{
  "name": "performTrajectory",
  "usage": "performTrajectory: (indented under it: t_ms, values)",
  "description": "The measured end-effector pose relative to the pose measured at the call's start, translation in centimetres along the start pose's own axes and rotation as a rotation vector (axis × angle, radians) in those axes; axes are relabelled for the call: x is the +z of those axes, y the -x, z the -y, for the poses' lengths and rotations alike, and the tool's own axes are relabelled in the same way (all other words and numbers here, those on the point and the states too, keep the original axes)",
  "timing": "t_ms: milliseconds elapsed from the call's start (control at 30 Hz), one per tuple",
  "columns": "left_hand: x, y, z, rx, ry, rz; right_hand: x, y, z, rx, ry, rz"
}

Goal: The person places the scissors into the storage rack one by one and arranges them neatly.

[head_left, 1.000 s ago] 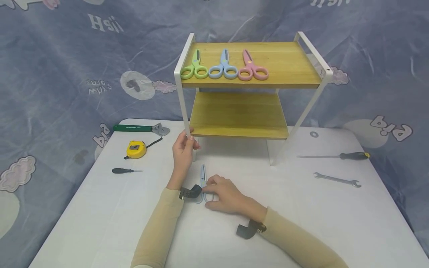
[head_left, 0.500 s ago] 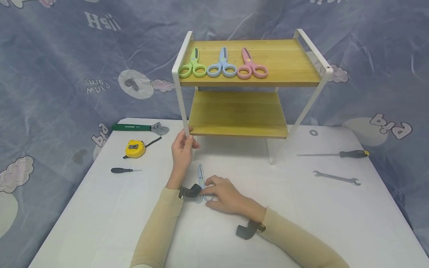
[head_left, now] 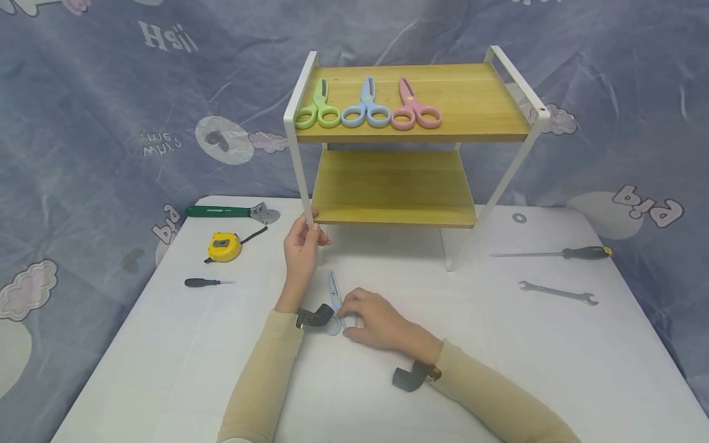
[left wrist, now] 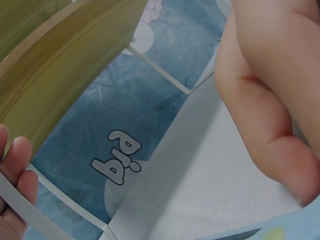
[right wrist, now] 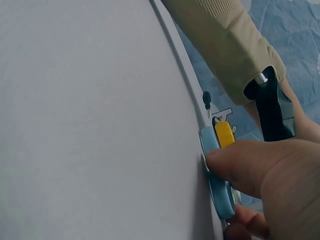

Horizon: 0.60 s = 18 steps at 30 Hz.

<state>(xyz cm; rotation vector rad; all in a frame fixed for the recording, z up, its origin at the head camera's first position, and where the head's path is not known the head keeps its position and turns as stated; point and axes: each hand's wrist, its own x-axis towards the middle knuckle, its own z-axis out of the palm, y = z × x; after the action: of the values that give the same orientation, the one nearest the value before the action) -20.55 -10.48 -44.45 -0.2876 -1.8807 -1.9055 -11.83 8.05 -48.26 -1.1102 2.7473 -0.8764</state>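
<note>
In the head view my left hand (head_left: 302,249) grips the front left leg of a two-tier shelf (head_left: 388,212), just at the lower board. The white leg (left wrist: 27,205) passes between its fingers in the left wrist view. My right hand (head_left: 379,320) pinches the right handle ring of light blue scissors (head_left: 334,289) low over the tabletop, blades pointing away from me. Up close in the right wrist view, the thumb presses on the blue handle (right wrist: 220,195). Green scissors (head_left: 318,114), blue scissors (head_left: 367,111) and pink scissors (head_left: 412,114) lie in a row on the upper board.
At left on the white table (head_left: 166,369) lie an adjustable wrench (head_left: 221,211), a yellow tape measure (head_left: 224,246) and a small screwdriver (head_left: 205,282). On the right are a washer (head_left: 519,218), a long screwdriver (head_left: 581,253) and a wrench (head_left: 558,293). Patterned cloth hangs behind.
The scissors in my right hand have turned slightly, blade tips to the left and handles to the right. That hand has shifted a little with them. My left hand stays on the shelf leg.
</note>
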Motion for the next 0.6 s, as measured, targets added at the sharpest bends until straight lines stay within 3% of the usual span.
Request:
performTrajectory:
  t_ms: [233, 467, 600]
  values:
    - [0.1, -0.1, 0.4, 0.027, 0.009, 0.003, -0.9, 0.2, -0.9, 0.047, 0.010, -0.028]
    - [0.0, -0.1, 0.3, 0.022, -0.013, 0.004, -1.6, 0.0, -2.5, 0.179, -0.008, -0.081]
    - [-0.2, 0.0, 0.3, 0.024, -0.009, 0.001, -1.7, -0.2, -2.5, 0.168, 0.005, -0.088]
